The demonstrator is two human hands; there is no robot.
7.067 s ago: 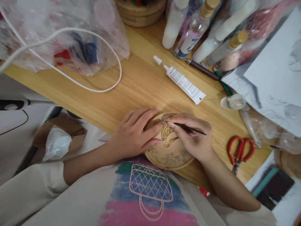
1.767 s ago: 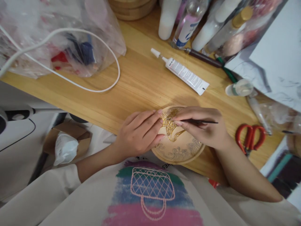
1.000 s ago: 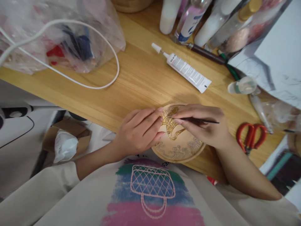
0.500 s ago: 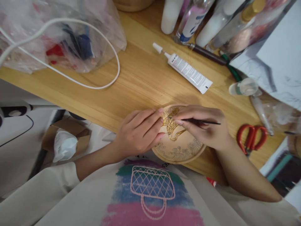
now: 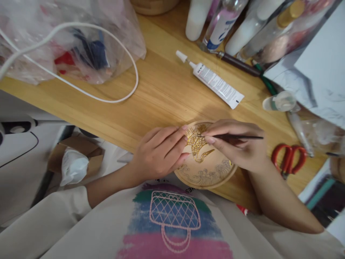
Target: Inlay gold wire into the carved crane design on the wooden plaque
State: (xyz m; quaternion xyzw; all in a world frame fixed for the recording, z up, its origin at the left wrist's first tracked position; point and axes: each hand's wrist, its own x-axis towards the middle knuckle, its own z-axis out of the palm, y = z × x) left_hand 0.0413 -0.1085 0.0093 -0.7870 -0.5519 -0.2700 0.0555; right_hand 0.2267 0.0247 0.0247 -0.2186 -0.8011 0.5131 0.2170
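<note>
A round wooden plate (image 5: 206, 169) lies at the table's front edge, bearing a bird figure in gold wire (image 5: 198, 145) and a drawn wave pattern along its lower part. My left hand (image 5: 161, 151) rests on the plate's left rim, fingers stretched out and lying flat, thumb a little apart. In my right hand (image 5: 237, 144), thumb and fingers pinch dark, slim tweezers (image 5: 250, 137). Their fine tip touches or hovers just over the gold wire; I cannot tell which. Part of the plate's upper right is hidden behind my right hand.
A white glue tube (image 5: 218, 84) with a needle nozzle lies beyond the plate. Red-handled scissors (image 5: 288, 160) are at the right. Several bottles (image 5: 219, 27) stand at the back. A white cable (image 5: 136, 77) loops before a plastic bag (image 5: 118, 43) at the left.
My right hand has shifted slightly to the right with the tweezers, whose tip has moved right over the gold wire. The left hand stays on the rim.
</note>
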